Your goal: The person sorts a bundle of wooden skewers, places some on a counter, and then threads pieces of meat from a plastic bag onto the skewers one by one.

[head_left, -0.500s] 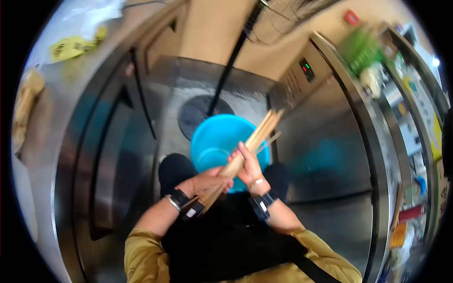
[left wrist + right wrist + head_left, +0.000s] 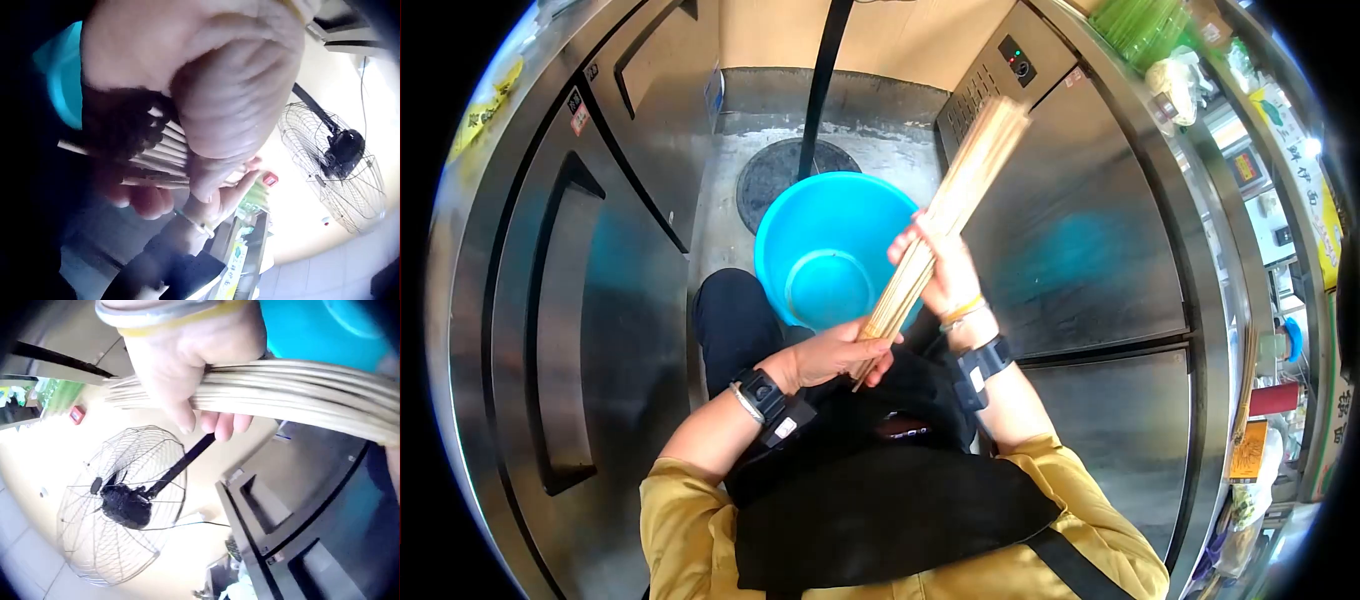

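Note:
A bundle of long, thin bamboo sticks (image 2: 950, 195) slants up to the right in front of my body, partly over a bright blue plastic basin (image 2: 840, 190). My left hand (image 2: 835, 355) grips the lower end, and the left wrist view shows the round, blunt stick ends (image 2: 165, 140) inside the palm. Further up, my right hand (image 2: 945, 275) holds the bundle. Its thumb and fingers wrap the sticks in the right wrist view, with the stick tips projecting past the hand. Inside the basin, the bottom shows bare blue plastic.
Steel cabinets (image 2: 640, 330) stand on my left, and steel refrigerator doors (image 2: 1080, 230) on my right. Behind the basin, a black pole rises from a round base (image 2: 750, 185); a wire-caged fan (image 2: 125, 506) shows in the wrist views. Packed shelves (image 2: 1280, 330) line the far right.
The left hand has slid down to the lower end of the sticks. Their upper ends now reach higher, and the bundle looks more even. The head view has shifted.

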Tool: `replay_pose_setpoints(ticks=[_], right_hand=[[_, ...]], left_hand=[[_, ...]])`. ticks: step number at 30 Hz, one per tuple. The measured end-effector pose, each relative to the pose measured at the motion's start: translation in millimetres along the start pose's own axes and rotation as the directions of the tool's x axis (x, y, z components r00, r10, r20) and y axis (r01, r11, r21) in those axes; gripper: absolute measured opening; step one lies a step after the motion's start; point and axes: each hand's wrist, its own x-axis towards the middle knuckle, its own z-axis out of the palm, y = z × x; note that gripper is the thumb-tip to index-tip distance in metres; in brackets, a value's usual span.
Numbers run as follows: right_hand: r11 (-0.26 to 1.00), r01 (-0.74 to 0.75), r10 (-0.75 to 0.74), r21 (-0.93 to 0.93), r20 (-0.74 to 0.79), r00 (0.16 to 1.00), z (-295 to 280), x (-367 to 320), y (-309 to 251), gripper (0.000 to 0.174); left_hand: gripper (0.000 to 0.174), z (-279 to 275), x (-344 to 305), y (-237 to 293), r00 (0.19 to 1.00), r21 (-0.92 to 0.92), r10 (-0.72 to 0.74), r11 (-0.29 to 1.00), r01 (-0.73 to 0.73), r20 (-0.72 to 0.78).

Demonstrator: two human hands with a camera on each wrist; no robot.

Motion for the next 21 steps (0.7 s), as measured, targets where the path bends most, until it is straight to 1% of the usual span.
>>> replay_pose_setpoints(ticks=[2,3,4,5,6,7,8,9,10,11,14,15,18,19,21], right_hand=[[0.989,-0.083,0.083,-0.121,-0.007,0.997,-7,-6,18,0.016],[0.978,-0.14,0.139,-0.153,-0.016,0.99,-9,-7,26,0.015],[0.963,-0.195,0.193,-0.185,-0.028,0.981,-12,-8,34,0.015],[0.945,-0.257,0.26,-0.203,-0.008,0.965,-18,-10,46,0.015],[0.945,-0.221,0.225,-0.24,-0.011,0.974,-15,-15,59,0.018],[0.922,-0.252,0.273,-0.294,0.03,0.962,-7,-23,64,0.022],[0.894,-0.281,0.324,-0.348,0.07,0.944,1,-27,68,0.025],[0.878,-0.308,0.353,-0.367,0.061,0.933,2,-26,76,0.028],[0.859,-0.334,0.382,-0.388,0.052,0.923,1,-23,84,0.03],[0.839,-0.358,0.409,-0.411,0.042,0.911,2,-20,89,0.032],[0.817,-0.336,0.367,-0.468,-0.026,0.93,7,-20,99,0.029],[0.778,-0.306,0.365,-0.549,-0.002,0.931,0,-17,102,0.029],[0.83,-0.275,0.297,-0.486,-0.033,0.954,-12,-15,110,0.029],[0.85,-0.244,0.27,-0.466,-0.012,0.963,-11,-15,109,0.03],[0.849,-0.255,0.266,-0.463,-0.042,0.963,-11,-17,112,0.029]], left_hand=[[0.041,0,8,-7,1.0,-0.043,-0.01,0.999,0.012,0.03],[0.042,4,8,-5,0.999,0.059,0.036,0.998,-0.035,-0.012],[0.041,3,9,-1,0.992,0.0,0.085,0.996,-0.085,-0.097],[0.039,-1,11,6,0.975,-0.052,0.127,0.989,-0.139,-0.184],[0.038,-7,14,14,0.948,-0.1,0.164,0.975,-0.197,-0.272],[0.043,-53,21,11,0.961,-0.308,0.263,0.924,-0.225,0.087],[0.045,-61,15,19,0.961,-0.199,0.263,0.94,-0.276,-0.086],[0.047,-67,8,30,0.932,-0.08,0.256,0.956,-0.284,-0.256],[0.04,-56,6,43,0.879,-0.053,0.337,0.925,-0.375,-0.337],[0.038,-62,4,41,0.875,-0.044,0.326,0.93,-0.365,-0.359],[0.036,-80,1,27,0.842,-0.072,0.303,0.926,-0.371,-0.447],[0.037,-83,0,25,0.829,-0.093,0.292,0.921,-0.378,-0.478],[0.035,-90,2,25,0.791,-0.016,0.256,0.948,-0.317,-0.555],[0.034,-90,3,26,0.809,-0.021,0.28,0.94,-0.339,-0.517],[0.034,-87,0,28,0.809,-0.024,0.284,0.938,-0.345,-0.515]])
